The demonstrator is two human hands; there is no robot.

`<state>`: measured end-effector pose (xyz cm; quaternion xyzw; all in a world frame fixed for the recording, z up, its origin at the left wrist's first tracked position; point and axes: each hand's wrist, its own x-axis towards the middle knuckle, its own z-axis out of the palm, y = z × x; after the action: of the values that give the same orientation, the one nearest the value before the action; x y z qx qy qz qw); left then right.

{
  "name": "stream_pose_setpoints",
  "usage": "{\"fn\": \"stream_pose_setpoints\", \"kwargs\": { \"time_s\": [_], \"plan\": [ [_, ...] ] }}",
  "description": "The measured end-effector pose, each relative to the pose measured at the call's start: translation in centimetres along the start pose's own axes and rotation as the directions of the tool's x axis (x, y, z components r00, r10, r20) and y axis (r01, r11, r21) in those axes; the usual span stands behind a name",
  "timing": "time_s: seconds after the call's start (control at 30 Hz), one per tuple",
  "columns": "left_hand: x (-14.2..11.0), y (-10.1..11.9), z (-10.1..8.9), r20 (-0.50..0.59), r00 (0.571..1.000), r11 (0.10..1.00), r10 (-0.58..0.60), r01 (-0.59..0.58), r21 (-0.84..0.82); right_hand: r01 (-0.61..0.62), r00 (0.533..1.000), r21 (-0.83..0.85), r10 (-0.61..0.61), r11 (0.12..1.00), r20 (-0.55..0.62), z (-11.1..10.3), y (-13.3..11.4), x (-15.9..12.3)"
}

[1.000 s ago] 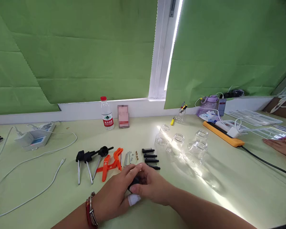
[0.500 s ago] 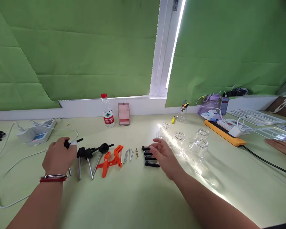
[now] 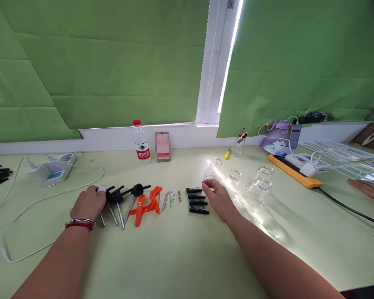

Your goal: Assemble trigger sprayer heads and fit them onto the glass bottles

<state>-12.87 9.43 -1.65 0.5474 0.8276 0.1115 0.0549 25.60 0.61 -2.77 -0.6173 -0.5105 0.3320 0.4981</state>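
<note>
My left hand (image 3: 89, 203) is closed around a black-headed metal rod (image 3: 102, 219); the palm hides most of its head. A white wrapping (image 3: 102, 189) shows at one finger. Beside it lie similar rods with black heads (image 3: 137, 190) and orange plastic pieces (image 3: 139, 211). My right hand (image 3: 220, 200) hovers by several black parts with springs (image 3: 198, 211), set out in a column. Its fingers are curled together toward the thumb, and nothing shows in them. Between the hands lie metal screws (image 3: 165, 201) and small brass-coloured pieces (image 3: 179, 197).
Several clear glass vessels (image 3: 263, 187) stand right of my right hand. A water bottle (image 3: 142, 145) and a pink box (image 3: 163, 146) are at the back. White cables (image 3: 34, 203) cross the left side. Beyond an orange power strip (image 3: 294, 171) rests another person's hand (image 3: 369, 190).
My left hand has moved right, bringing the black-headed rod beside the others. My right hand's fingers have drawn closer together, and it has shifted slightly right, off the black spring parts.
</note>
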Motion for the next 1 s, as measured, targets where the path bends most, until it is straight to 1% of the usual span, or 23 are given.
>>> {"fn": "stream_pose_setpoints", "kwargs": {
  "time_s": [0.1,0.2,0.27,0.37,0.47,0.67,0.83,1.0],
  "plan": [
    [0.2,-0.1,0.6,0.008,1.0,1.0,0.016,-0.016,0.015,0.071,0.997,-0.167,-0.065,0.983,0.038,-0.1,0.6,0.4],
    [0.2,0.1,1.1,-0.004,0.998,0.998,0.059,-0.059,0.029,0.151,0.985,-0.282,-0.122,0.947,0.118,0.0,1.2,0.9],
    [0.1,0.3,1.3,-0.026,0.996,0.996,0.083,-0.082,0.035,0.182,0.978,-0.341,-0.133,0.922,0.162,0.1,1.7,1.2],
    [-0.2,0.6,1.5,-0.065,0.992,0.994,0.104,-0.102,0.04,0.19,0.973,-0.405,-0.115,0.894,0.202,0.3,2.1,1.3],
    [-0.7,1.0,1.8,-0.103,0.985,0.99,0.136,-0.132,0.041,0.185,0.969,-0.441,-0.089,0.878,0.229,0.5,2.3,1.3],
    [-1.4,1.6,2.7,-0.154,0.958,0.97,0.243,-0.238,0.048,0.17,0.958,-0.511,-0.019,0.842,0.287,0.5,2.5,1.2],
    [-1.5,1.7,3.0,-0.181,0.953,0.97,0.243,-0.24,0.037,0.182,0.953,-0.535,-0.014,0.825,0.304,0.5,2.7,1.2],
    [-1.9,1.8,2.7,-0.189,0.954,0.973,0.232,-0.23,0.028,0.17,0.955,-0.494,-0.019,0.853,0.296,0.4,2.8,1.2]
  ]
}}
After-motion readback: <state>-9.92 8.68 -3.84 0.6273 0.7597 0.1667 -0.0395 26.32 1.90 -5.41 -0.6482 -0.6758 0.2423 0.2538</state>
